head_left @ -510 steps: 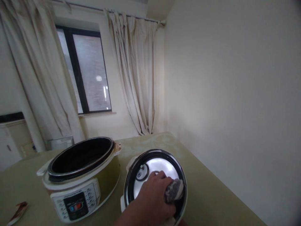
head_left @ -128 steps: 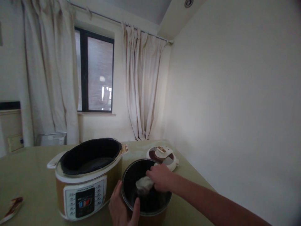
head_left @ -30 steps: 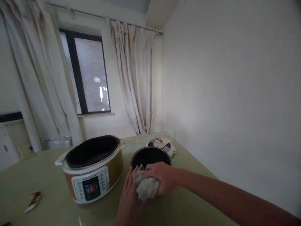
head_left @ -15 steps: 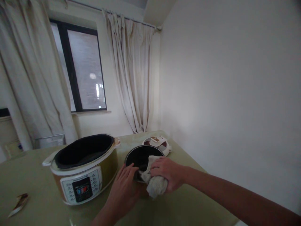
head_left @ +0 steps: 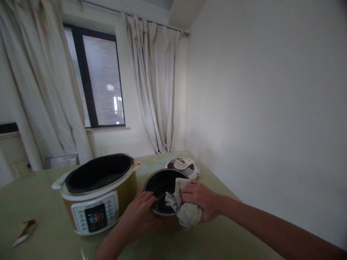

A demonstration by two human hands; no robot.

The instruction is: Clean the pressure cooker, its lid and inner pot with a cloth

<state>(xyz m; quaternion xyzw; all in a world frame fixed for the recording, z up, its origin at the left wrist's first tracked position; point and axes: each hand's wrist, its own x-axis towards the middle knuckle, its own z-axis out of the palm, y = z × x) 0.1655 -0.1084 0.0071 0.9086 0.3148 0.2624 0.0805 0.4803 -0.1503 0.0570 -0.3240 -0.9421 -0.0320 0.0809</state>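
Note:
A dark inner pot (head_left: 161,184) stands on the green table (head_left: 222,234), right of the gold electric cooker (head_left: 98,193), whose top is open. My right hand (head_left: 202,201) is closed on a crumpled light cloth (head_left: 187,212), pressing it over the pot's right rim and outer side. My left hand (head_left: 139,213) lies against the pot's left side with fingers curved on its rim. The cooker's white and brown lid (head_left: 182,166) rests behind the pot.
A small brown and white packet (head_left: 25,232) lies at the table's left. A white wall runs along the table's right edge. Cream curtains (head_left: 155,86) and a dark-framed window (head_left: 101,77) stand behind the table.
My right hand has slid the cloth a little right and down along the pot's rim. My left hand stays on the pot's left side.

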